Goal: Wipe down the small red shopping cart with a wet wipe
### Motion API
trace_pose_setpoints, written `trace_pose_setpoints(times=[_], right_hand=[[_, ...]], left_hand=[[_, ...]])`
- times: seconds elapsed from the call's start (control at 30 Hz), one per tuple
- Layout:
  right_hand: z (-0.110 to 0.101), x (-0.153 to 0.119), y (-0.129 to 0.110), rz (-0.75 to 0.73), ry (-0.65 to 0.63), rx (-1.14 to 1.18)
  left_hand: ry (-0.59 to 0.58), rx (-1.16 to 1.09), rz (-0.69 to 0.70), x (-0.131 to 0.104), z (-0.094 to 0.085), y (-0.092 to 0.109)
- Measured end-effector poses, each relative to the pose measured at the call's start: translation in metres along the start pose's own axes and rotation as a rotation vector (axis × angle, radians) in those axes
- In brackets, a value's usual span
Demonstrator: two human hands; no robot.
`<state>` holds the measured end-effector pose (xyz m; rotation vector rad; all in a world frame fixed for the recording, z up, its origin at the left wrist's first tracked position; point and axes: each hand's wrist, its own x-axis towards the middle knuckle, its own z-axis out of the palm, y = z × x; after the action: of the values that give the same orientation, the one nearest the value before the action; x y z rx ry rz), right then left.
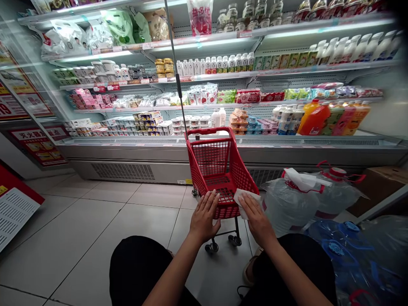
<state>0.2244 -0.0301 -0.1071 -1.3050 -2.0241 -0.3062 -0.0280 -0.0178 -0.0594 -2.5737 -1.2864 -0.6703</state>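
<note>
A small red plastic shopping cart point(245, 172) stands in front of my knees on dark wheels, its basket bare inside with a slatted bottom. My left hand point(204, 219) lies on the near left corner of the basket, fingers stretched out flat and holding nothing. At the near right corner, my right hand point(255, 219) presses a white wipe point(237, 196) against the basket, its fingers laid over the cloth. The surface under the wipe is hidden. A thin dark pole rises from the cart's left side.
Behind the cart runs a refrigerated display case point(127, 154) with shelves of yogurts, bottles and packs. Large clear water jugs point(288, 204) and blue-tinted jugs point(338, 246) crowd my right, near a cardboard box point(379, 187). A red and white unit point(17, 208) stands left on the tiled floor point(95, 229).
</note>
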Motion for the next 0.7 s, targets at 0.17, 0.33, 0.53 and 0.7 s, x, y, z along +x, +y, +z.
trace_pose_setpoints(times=[0.17, 0.33, 0.53, 0.7], right_hand=[[0.011, 0.003, -0.021, 0.051, 0.036, -0.023], [0.027, 0.016, -0.066, -0.068, 0.02, -0.005], [0.008, 0.009, -0.029, -0.133, -0.026, 0.03], [-0.003, -0.006, 0.013, 0.043, 0.009, 0.03]], left_hand=[[-0.005, -0.035, 0.0, 0.003, 0.005, 0.017], [0.018, -0.044, 0.007, 0.005, 0.007, 0.021], [0.01, 0.013, 0.019, 0.002, 0.002, 0.007], [-0.002, 0.002, 0.015, 0.002, 0.001, 0.007]])
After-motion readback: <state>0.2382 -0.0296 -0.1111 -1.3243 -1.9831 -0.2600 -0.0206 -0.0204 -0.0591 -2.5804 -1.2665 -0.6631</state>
